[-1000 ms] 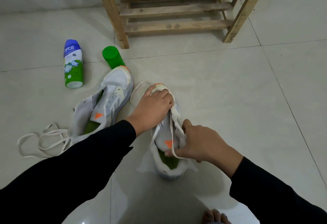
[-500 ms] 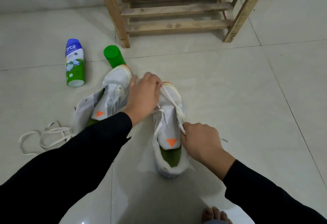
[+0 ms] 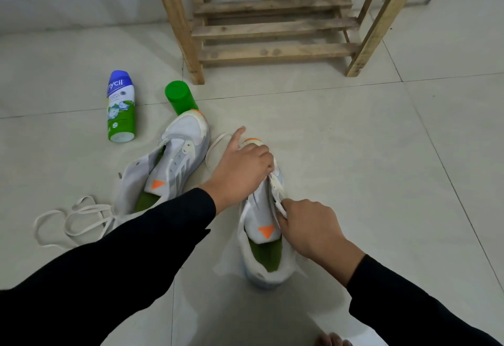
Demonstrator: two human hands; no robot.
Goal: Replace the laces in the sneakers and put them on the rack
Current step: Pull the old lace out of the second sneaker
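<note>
Soft, even light fills the room, and I cannot tell where it comes from. The pale floor (image 3: 354, 168) is glossy and carries a dull sheen. A faint dark shadow lies under my sleeves (image 3: 122, 263) and beside the sneaker (image 3: 261, 225). The wide lens splays the legs of the rack (image 3: 272, 29) and bends the tile lines. The lace (image 3: 276, 190) at my right hand (image 3: 311, 228) looks smeared.

both arms, in black sleeves (image 3: 136, 253), reach from the lower edge toward the frame's centre. the left hand (image 3: 241, 172) curls on a lace (image 3: 276, 190) at centre, index finger straight out; the right hand (image 3: 308, 225), just below and right of it, pinches the same lace
</note>
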